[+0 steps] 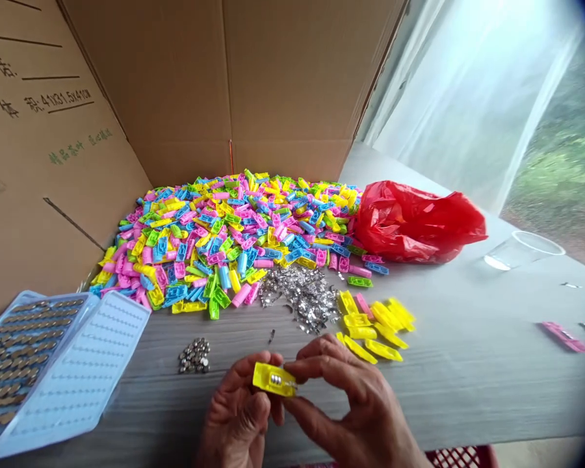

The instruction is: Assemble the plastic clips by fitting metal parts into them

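My left hand [238, 409] and my right hand [351, 403] are both closed on a small yellow plastic shell [274, 379] with round silver button cells sitting in it. The left fingers grip its left end and underside. My right thumb and forefinger pinch its right end. The hands are at the near edge of the grey table [468, 364]. Just beyond them lie several yellow shells [373, 325], a heap of small shiny metal clips [302, 296] and a little cluster of loose button cells [195, 356].
A big pile of pink, blue, green and yellow plastic shells [229, 240] lies against a cardboard box wall [175, 84]. A blister tray of button cells [24, 357] sits at the left. A red plastic bag [414, 224], a clear cup [524, 250] and a pink piece [565, 337] are to the right.
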Demonstrator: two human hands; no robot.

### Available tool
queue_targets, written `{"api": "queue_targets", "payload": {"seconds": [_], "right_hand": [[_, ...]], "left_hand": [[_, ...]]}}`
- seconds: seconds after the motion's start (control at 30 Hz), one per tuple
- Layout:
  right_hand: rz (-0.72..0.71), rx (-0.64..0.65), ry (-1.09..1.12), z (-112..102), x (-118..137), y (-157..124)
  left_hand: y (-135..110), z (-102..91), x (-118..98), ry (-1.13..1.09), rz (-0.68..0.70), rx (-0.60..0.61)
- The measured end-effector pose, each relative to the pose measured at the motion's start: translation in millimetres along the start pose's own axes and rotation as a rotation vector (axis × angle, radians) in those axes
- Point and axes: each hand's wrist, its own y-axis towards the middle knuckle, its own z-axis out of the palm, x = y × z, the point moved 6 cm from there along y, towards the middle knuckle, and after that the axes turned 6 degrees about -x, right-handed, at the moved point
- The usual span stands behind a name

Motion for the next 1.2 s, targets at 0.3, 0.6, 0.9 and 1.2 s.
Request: {"api": "queue_targets", "payload": {"seconds": [0.3, 0.6, 0.9, 1.2], "right_hand": [[-0.127, 0.069, -0.158, -18, -4, 2], [-0.211, 0.425, -0.615, -24, -49, 58], [-0.195, 0.543, -0.72, 21, -70, 66], [-0.042, 0.547, -0.493, 36, -73, 81]], "left_hand": [[7, 5.2, -1, -0.119, -0.081, -0.02], [24, 2.4, -16, -0.15, -0.044, -0.032], [25, -4.0, -13, -0.165, -0.018, -0.035], [24, -0.9, -13, -0.183, -0.037, 0.018]]}}
